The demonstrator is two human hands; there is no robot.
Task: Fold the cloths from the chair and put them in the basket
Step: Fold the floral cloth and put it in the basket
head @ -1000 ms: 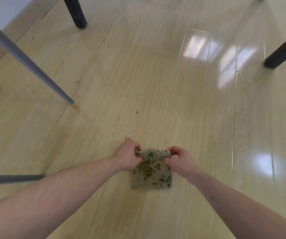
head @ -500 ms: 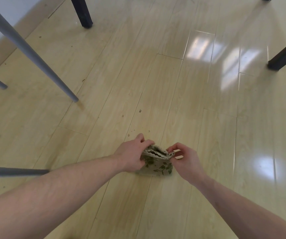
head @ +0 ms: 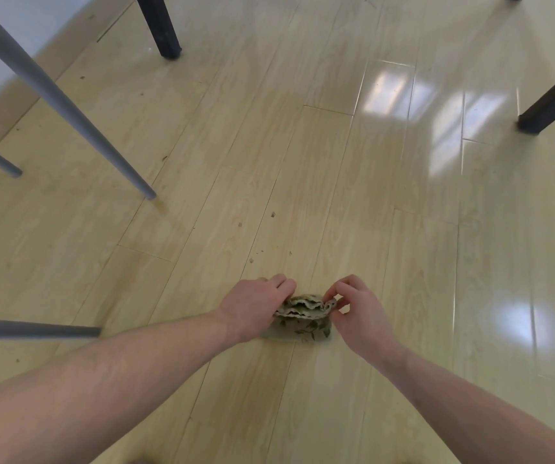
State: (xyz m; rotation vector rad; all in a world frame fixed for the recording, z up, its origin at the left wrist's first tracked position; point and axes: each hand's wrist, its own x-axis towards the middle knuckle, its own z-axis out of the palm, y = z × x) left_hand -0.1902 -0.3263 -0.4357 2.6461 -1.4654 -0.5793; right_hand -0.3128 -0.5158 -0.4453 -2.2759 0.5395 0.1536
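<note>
A small beige cloth (head: pixel 304 321) with a green leaf print lies on the wooden floor, folded into a thick narrow bundle with its layered edges showing on top. My left hand (head: pixel 256 304) grips its left end, fingers curled over the top edge. My right hand (head: pixel 358 308) pinches its right end between thumb and fingers. No basket is in view, and no other cloths.
Grey metal chair legs (head: pixel 68 112) stand at the left, with another grey leg (head: pixel 34 331) low at the left edge. Dark furniture legs stand at the top (head: pixel 162 28) and at the right (head: pixel 554 98). Glossy floorboards stretch ahead.
The cloth lay as a flat square; both hands have doubled its far edge over towards me, so it is now a narrower, thicker bundle. The view has shifted slightly.
</note>
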